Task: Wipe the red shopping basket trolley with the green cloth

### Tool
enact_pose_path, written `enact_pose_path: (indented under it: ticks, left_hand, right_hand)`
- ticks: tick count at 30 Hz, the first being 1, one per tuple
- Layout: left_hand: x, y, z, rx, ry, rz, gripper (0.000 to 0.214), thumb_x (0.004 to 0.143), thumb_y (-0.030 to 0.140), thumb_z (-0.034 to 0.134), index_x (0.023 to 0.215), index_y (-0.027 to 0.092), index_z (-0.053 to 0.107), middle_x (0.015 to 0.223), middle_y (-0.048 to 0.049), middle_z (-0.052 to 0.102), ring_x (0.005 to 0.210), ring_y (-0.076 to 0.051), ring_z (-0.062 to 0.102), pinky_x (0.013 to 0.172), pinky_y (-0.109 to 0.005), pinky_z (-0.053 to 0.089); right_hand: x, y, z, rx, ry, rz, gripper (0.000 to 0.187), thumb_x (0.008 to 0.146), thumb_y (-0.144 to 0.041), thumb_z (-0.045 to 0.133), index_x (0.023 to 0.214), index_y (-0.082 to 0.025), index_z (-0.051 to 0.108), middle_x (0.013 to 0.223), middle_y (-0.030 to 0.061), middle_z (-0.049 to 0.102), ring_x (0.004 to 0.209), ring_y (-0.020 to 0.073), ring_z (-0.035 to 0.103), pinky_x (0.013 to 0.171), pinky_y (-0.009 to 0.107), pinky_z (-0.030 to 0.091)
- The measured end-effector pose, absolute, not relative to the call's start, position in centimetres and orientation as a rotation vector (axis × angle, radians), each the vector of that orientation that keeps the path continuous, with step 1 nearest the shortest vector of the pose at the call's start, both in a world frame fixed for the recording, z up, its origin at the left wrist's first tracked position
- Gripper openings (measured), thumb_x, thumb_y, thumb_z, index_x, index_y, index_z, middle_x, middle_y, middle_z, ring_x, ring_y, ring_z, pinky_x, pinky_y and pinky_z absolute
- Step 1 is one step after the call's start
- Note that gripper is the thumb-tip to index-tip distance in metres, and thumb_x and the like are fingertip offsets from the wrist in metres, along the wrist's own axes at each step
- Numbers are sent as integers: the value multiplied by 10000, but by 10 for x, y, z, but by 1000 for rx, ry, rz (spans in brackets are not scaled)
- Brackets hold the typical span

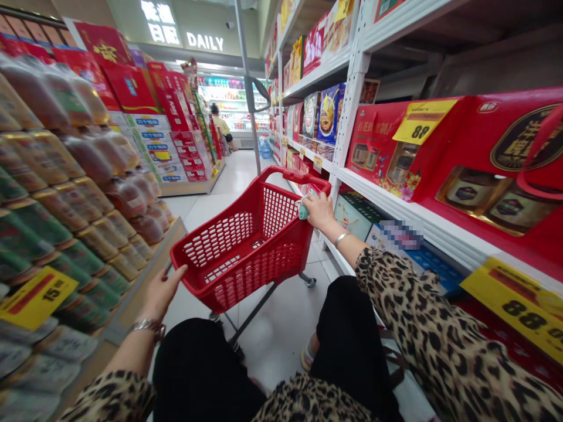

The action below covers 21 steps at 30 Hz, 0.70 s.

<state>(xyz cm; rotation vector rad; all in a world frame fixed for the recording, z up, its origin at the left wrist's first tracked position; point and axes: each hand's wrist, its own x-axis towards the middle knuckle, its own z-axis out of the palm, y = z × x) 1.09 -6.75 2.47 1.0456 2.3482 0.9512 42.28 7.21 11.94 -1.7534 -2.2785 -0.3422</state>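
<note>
A red plastic shopping cart [246, 246] stands in the aisle in front of me, its basket empty. My left hand [162, 288] rests at the cart's near left corner, fingers partly curled by the rim. At the cart's right rim my right hand [317, 211] is closed around a small pale green object [303, 210]. I cannot make out what that object is. I wear leopard-print sleeves, black trousers and a bracelet on each wrist.
Stacked jars and cans [65, 193] with a yellow price tag fill the left shelf. White shelves [396, 205] on the right hold red gift boxes [484, 170] with yellow tags. A person [222, 130] stands far down the aisle. The pale tiled floor [290, 316] runs ahead.
</note>
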Motion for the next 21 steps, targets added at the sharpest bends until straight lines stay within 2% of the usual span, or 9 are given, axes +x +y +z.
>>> enact_pose_path:
  ticks: [1,3,5,8,10,12,17,21]
  left_hand:
    - [16,-68,29,1071,2466,926,960,825,733,530,1511,64,493,1514,-311,530,1377,-504,531,1143,-636,432]
    - [33,-68,35,1200,2616,936,850,886,664,477,1504,81,503,1524,-301,520,1400,-502,501,1175,-667,377]
    - [57,-67,36,1423,2583,1013,706,943,555,396,1465,101,540,1472,-257,583,1399,-420,524,1226,-584,346]
    - [95,-65,30,1672,2448,938,624,953,507,407,1437,147,568,1441,-200,630,1381,-346,548,1265,-508,287]
    - [114,-62,28,1769,2444,785,609,940,540,465,1423,190,586,1391,-175,670,1350,-355,565,1284,-541,211]
    - [126,-60,30,1831,2476,605,589,907,573,531,1372,225,624,1359,-164,689,1322,-384,571,1273,-589,176]
    - [126,-55,38,1844,2500,257,419,895,547,528,1056,200,701,1151,-184,748,1183,-393,637,1202,-573,265]
    - [116,-51,37,1900,2516,238,316,887,489,530,991,221,663,1102,-154,757,1139,-359,656,1177,-529,295]
  right_hand:
    - [419,73,118,-1743,-2282,-339,285,1052,-277,568,1308,-202,669,1368,122,650,1173,279,623,987,503,543]
    - [411,74,117,-1712,-2291,-334,373,1027,-388,655,1342,-191,634,1363,108,643,1159,255,659,983,482,584]
    - [403,71,115,-1682,-2305,-328,440,1008,-441,685,1362,-190,613,1366,96,637,1155,245,673,980,473,599]
    - [386,61,109,-1635,-2346,-316,318,1019,-331,652,1297,-179,666,1341,136,654,1204,288,623,1015,506,540]
    - [372,51,104,-1596,-2383,-309,249,1010,-209,583,1218,-175,716,1309,173,668,1246,329,555,1029,517,465]
    - [355,40,96,-1555,-2422,-295,276,998,-162,529,1187,-183,729,1306,169,668,1251,332,514,1004,490,426]
    - [318,17,79,-1442,-2509,-247,271,982,-166,538,1188,-214,707,1313,122,665,1212,295,499,973,439,394]
    - [308,8,73,-1359,-2554,-213,295,1004,-144,492,1215,-222,682,1355,115,655,1198,286,500,954,433,395]
